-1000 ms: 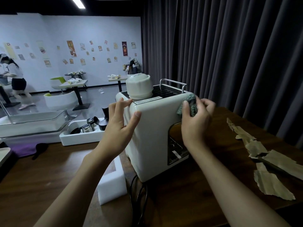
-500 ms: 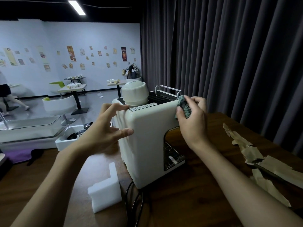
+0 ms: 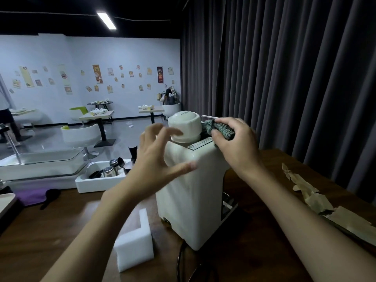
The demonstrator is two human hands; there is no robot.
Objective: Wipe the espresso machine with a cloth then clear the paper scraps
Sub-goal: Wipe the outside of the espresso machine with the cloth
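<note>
A cream espresso machine (image 3: 193,200) stands on the dark wooden table (image 3: 254,241), with a white upturned cup (image 3: 185,127) on its top. My right hand (image 3: 236,147) grips a grey-green cloth (image 3: 220,129) and holds it on the machine's top right edge, beside the cup. My left hand (image 3: 160,159) hovers by the machine's left side with fingers spread, blurred, holding nothing. Torn brown paper scraps (image 3: 311,194) lie along the table's right side.
A white foam corner block (image 3: 134,247) sits on the table left of the machine, and a black cable (image 3: 181,261) runs from its base. Behind are a white tray with metal jugs (image 3: 105,176), a glass case (image 3: 40,163), and dark curtains (image 3: 284,78).
My right hand has carried the cloth up from the machine's upper right side onto its top. My left hand has come off the machine's left side and spread open.
</note>
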